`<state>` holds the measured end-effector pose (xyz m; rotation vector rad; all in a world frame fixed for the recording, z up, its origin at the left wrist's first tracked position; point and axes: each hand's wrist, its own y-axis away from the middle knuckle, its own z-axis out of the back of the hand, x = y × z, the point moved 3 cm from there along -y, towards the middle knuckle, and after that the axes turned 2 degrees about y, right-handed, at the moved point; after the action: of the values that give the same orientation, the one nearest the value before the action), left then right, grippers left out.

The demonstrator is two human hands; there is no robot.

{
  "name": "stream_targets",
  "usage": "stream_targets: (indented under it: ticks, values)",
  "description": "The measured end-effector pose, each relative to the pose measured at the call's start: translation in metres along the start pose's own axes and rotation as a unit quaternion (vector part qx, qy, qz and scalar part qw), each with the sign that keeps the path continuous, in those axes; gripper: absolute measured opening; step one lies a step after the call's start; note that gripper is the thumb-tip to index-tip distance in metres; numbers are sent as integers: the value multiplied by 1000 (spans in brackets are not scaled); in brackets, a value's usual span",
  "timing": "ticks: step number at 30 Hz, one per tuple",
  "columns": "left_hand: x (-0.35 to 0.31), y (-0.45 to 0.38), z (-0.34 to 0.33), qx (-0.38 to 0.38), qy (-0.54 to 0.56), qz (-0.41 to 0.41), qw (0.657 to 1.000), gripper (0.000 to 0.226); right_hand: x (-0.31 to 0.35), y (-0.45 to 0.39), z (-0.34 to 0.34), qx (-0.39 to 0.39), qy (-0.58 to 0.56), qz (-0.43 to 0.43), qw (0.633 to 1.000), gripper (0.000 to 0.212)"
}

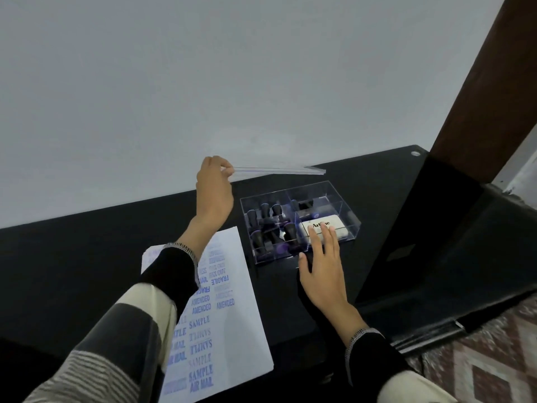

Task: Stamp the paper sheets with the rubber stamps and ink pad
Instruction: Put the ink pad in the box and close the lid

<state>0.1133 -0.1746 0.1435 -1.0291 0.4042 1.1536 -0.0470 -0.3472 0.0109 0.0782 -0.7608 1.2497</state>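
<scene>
Stamped paper sheet (220,324) nearest, right hand (324,274) flat, fingers straight on ink pad (322,226), left hand (215,190) pinching clear lid (279,170)

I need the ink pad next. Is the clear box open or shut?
Open. The left hand holds the lid lifted clear of the box, and the right hand reaches onto the ink pad inside.

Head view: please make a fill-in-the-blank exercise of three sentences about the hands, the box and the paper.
1. The left hand holds up the clear, flat acrylic lid of the ____.
2. The right hand's fingers reach into the clear acrylic box toward the white ink pad case printed ____.
3. The white paper sheet lies on the ____ tabletop.

Missing words: box; Artline; black
</scene>
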Motion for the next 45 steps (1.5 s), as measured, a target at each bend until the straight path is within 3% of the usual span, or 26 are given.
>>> stream_targets:
  ticks: [2, 4, 7, 9, 10, 14, 20, 24, 36, 40, 45]
  values:
    - [-5, 25, 2, -11, 51, 5, 999, 26, 0, 0, 12, -34, -121, -39, 991, 48]
    - [-12, 53, 4, -24, 105, -11, 994, 23, -1, -5, 33, -110, -266, -122, 950, 38]
    - [-21, 90, 2, -39, 160, -42, 985, 20, -10, -27, 61, -226, -457, -282, 812, 35]
    - [-22, 109, -4, -37, 170, -61, 983, 18, -24, -43, 67, -220, -522, -336, 752, 40]
    - [-21, 117, -7, -29, 180, -60, 981, 18, -29, -48, 67, -204, -519, -349, 753, 40]
    - [-11, 139, -20, -19, 174, -47, 983, 17, -41, -55, 71, -171, -401, -367, 822, 29]
    - [14, 152, -24, -25, 132, 18, 991, 21, -45, -66, 70, -147, -267, -306, 902, 24]
    - [16, 153, -25, 20, 121, 44, 991, 28, -46, -71, 69, -134, -256, -301, 908, 25]
    - [27, 155, -28, 43, 129, 95, 986, 23, -46, -75, 66, -128, -209, -292, 924, 28]
    - [33, 154, -25, 87, 92, 77, 989, 14, -40, -68, 63, -97, -177, -261, 944, 34]
    - [49, 161, -11, 86, -18, 80, 993, 35, -21, -35, 40, -82, -107, -226, 965, 53]
